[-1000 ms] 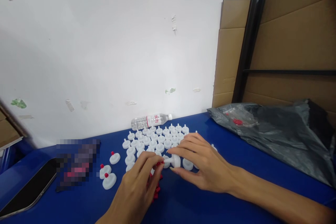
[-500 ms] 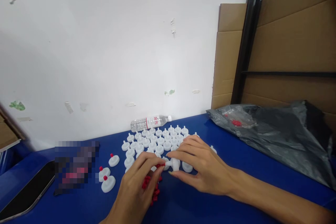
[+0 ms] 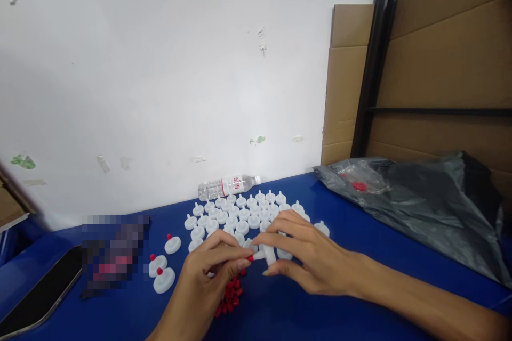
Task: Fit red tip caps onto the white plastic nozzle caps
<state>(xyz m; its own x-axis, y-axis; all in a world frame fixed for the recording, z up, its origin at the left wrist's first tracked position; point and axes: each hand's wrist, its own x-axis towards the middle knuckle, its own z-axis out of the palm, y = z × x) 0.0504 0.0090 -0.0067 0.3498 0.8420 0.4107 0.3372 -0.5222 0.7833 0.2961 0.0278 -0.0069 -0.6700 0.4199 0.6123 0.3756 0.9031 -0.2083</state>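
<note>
My right hand [image 3: 304,250] grips a white nozzle cap [image 3: 269,254] by its round base, turned sideways with the spout pointing left. Between the thumb and fingers of my left hand [image 3: 218,266] is a small red tip cap [image 3: 250,258], which meets the end of that spout. Below my left hand lies a pile of loose red tip caps [image 3: 231,295]. Behind both hands stand many white nozzle caps [image 3: 232,221] with bare spouts, partly covered by my fingers. Off to the left are several white nozzle caps [image 3: 164,281] topped with red tips.
A clear plastic bottle [image 3: 229,186] lies along the wall. At the left are a dark phone [image 3: 40,293] and a pixelated item [image 3: 116,256]. A grey plastic bag [image 3: 420,208] with a clear bag of red pieces [image 3: 360,185] covers the right side of the blue table [image 3: 320,314].
The red tip cap and the spout have come together, tilting slightly downward to the left. My left fingers have shifted, showing more of the loose red pile.
</note>
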